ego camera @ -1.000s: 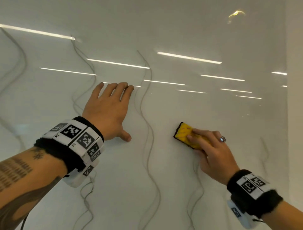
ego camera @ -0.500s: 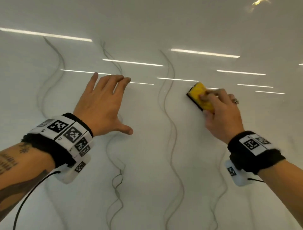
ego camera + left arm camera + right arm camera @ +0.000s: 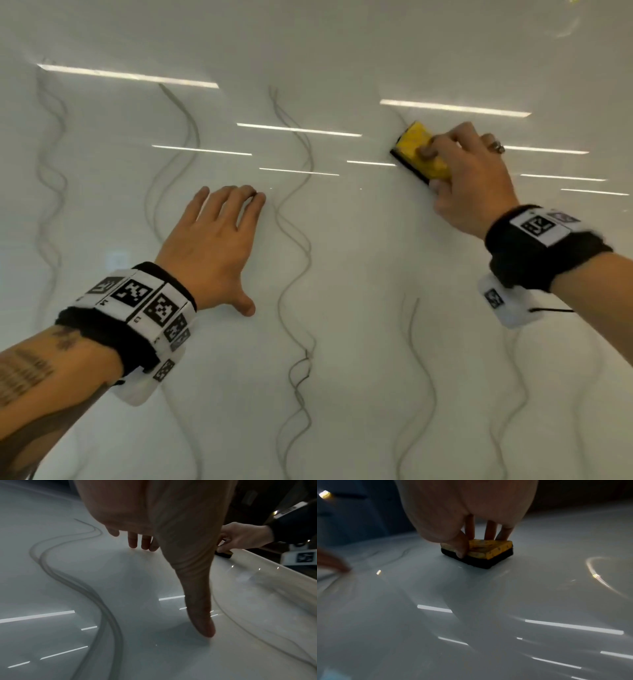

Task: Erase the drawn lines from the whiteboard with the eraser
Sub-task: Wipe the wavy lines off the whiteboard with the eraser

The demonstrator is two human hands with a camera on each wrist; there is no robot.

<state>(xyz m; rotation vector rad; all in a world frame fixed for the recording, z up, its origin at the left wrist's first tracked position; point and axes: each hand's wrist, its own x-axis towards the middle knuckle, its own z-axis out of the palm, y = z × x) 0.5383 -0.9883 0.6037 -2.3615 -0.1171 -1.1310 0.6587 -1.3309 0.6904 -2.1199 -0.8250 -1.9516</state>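
A glossy whiteboard (image 3: 342, 51) fills the view, crossed by several wavy grey lines (image 3: 294, 240) that run top to bottom. My right hand (image 3: 469, 181) grips a yellow eraser (image 3: 419, 150) with a black felt base and presses it flat on the board at the upper right. In the right wrist view my thumb and fingers pinch the eraser (image 3: 481, 551) from both sides. My left hand (image 3: 212, 243) lies spread flat on the board at centre left, fingers straight, holding nothing. Its thumb (image 3: 202, 622) touches the surface beside a double grey line (image 3: 96, 599).
Ceiling lights reflect as bright bars (image 3: 130, 75) across the board. A faint remnant of a line (image 3: 414, 377) runs below the eraser's path. Both wrists carry black bands with marker tags.
My right hand has slid the eraser upward along a wavy line, which is now gone above the middle. The left hand stays flat on the board; the view shifted.
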